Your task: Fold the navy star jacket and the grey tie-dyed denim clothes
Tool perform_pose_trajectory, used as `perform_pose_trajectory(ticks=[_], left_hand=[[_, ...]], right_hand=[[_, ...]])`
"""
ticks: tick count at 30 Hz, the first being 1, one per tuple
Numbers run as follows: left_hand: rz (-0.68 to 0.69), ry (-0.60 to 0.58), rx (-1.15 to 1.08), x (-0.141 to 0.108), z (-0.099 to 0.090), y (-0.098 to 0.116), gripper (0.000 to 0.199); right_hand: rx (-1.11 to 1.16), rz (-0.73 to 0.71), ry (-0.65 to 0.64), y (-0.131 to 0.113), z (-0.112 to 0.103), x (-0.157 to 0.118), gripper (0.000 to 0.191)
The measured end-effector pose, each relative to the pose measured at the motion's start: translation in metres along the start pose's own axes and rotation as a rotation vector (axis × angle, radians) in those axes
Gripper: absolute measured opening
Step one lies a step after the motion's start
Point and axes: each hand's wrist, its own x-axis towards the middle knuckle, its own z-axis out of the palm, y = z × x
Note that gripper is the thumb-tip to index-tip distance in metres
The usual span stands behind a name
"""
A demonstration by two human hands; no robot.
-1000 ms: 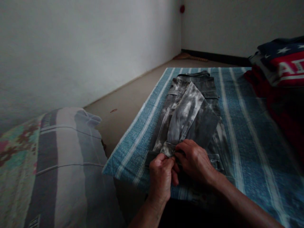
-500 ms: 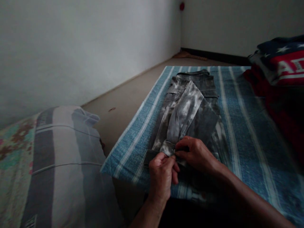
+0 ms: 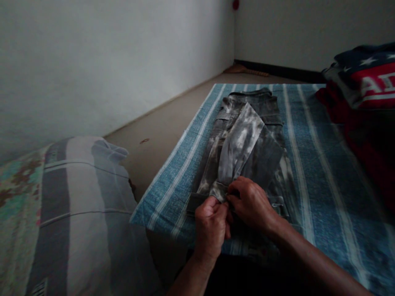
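Observation:
A grey, mottled garment (image 3: 240,144) lies folded lengthwise on a blue striped cloth (image 3: 296,144), with one sleeve laid slantwise down its front. At the near end of that sleeve is a cuff (image 3: 218,191). My left hand (image 3: 211,224) pinches the cuff's lower edge from the left. On its right side, my right hand (image 3: 247,199) grips the same edge between thumb and curled fingers, the two hands' fingertips touching or nearly so. Whatever lies between the fingertips is too small and dark to make out.
Folded clothes (image 3: 370,78), red, navy and grey, are stacked at the right. A striped, cord-tied bundle (image 3: 86,197) stands at the left on the floor. Beyond the cloth, a brown object (image 3: 243,70) lies by the wall corner.
Both hands keep their hold on the cuff; the right hand's fingers have shifted slightly. The whole view has moved a little.

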Motion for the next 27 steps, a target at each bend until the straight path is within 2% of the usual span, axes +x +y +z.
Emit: perform_pose_trajectory(ticks=[10, 14, 20, 27], left_hand=[[-0.024, -0.012, 0.013, 0.003, 0.001, 0.005, 0.016], [-0.026, -0.003, -0.002, 0.003, 0.003, 0.01, 0.015], [-0.08, 0.029, -0.075, 0.005, 0.005, 0.016, 0.02], [-0.045, 0.081, -0.045, 0.006, 0.011, 0.016, 0.019]], right_hand=[[0.085, 0.133, 0.011, -0.001, 0.0, 0.007, 0.006], [0.142, 0.097, 0.021, 0.004, 0.002, 0.007, 0.009], [0.259, -0.031, 0.015, 0.012, 0.003, 0.001, 0.018], [0.28, -0.053, 0.048, 0.011, 0.006, 0.001, 0.018]])
